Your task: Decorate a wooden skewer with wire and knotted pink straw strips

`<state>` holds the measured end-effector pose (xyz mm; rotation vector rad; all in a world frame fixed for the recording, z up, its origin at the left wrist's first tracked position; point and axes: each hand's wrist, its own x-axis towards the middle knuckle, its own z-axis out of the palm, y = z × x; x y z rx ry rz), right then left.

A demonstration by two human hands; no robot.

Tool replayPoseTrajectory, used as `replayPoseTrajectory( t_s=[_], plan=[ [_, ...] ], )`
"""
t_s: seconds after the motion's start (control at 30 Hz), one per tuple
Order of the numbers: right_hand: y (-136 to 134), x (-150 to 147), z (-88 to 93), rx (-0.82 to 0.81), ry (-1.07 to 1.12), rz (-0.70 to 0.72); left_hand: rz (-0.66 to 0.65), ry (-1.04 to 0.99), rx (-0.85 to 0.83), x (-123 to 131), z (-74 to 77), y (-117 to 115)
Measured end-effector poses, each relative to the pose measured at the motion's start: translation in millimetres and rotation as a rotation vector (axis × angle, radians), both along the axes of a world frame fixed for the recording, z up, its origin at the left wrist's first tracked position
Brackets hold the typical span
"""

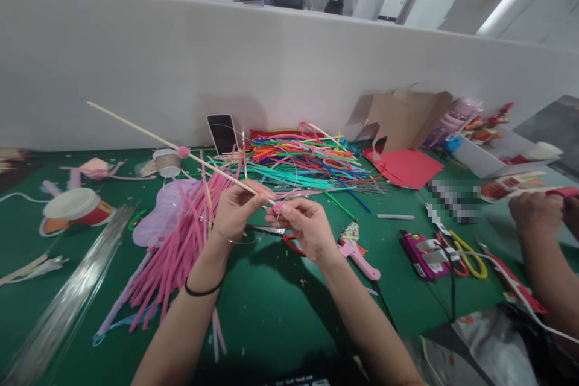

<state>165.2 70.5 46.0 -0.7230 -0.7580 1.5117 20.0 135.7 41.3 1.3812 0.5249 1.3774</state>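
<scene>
My left hand, with a black band on its wrist, pinches a long thin wooden stick near its lower end. The stick slants up to the left and has a pink ball-like wrap partway along. At the stick's lower end, the fingers of my right hand are closed on a small pink piece. A thin clear wire curves in a wide loop around both hands. Just below my fingers lie scissors with red handles, partly hidden. A bundle of pink pipe cleaners spreads beside my left forearm.
Colourful pipe cleaners are heaped behind my hands, near a phone leaning on the partition. A pink glue gun and a purple power box lie to the right. Another person's hand is at far right. Wires lie left.
</scene>
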Motion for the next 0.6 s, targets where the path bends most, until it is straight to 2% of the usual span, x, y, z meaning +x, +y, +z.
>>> replayPoseTrajectory(
  t_s=[0.3,0.6],
  plan=[
    [-3.4,-1.0,1.9,-0.011,0.007,0.001,0.003,-0.023,-0.034,2.6,-3.4,1.5],
    [-2.4,-1.2,2.4,-0.009,0.006,-0.016,-0.003,0.01,-0.043,0.2,-0.3,-0.2]
  ],
)
